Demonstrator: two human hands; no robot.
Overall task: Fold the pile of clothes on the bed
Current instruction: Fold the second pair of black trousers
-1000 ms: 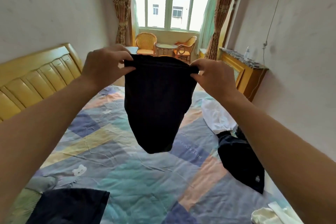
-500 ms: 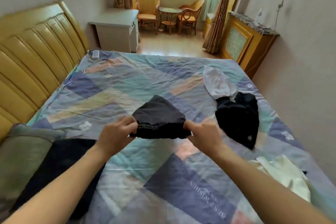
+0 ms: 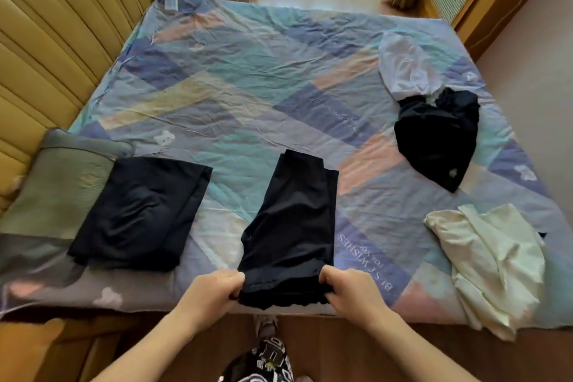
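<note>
Shorts: lower centre of frame, flat on the bed; long axis runs straight away from the hands
Left hand: pinches the near-left corner
Right hand: pinches the near-right corner; both equally near
Next, I'd say: near edge folds forward, along that axis
Waiting: black top, right; cream top, lower right

Bed, covered by a patchwork sheet in blue, teal, peach and yellow. On it: a grey-green pillow at the left; a folded dark garment partly on the pillow; dark shorts laid flat at the near edge; a pale lilac garment touching a crumpled black garment; a cream garment at the right.
</note>
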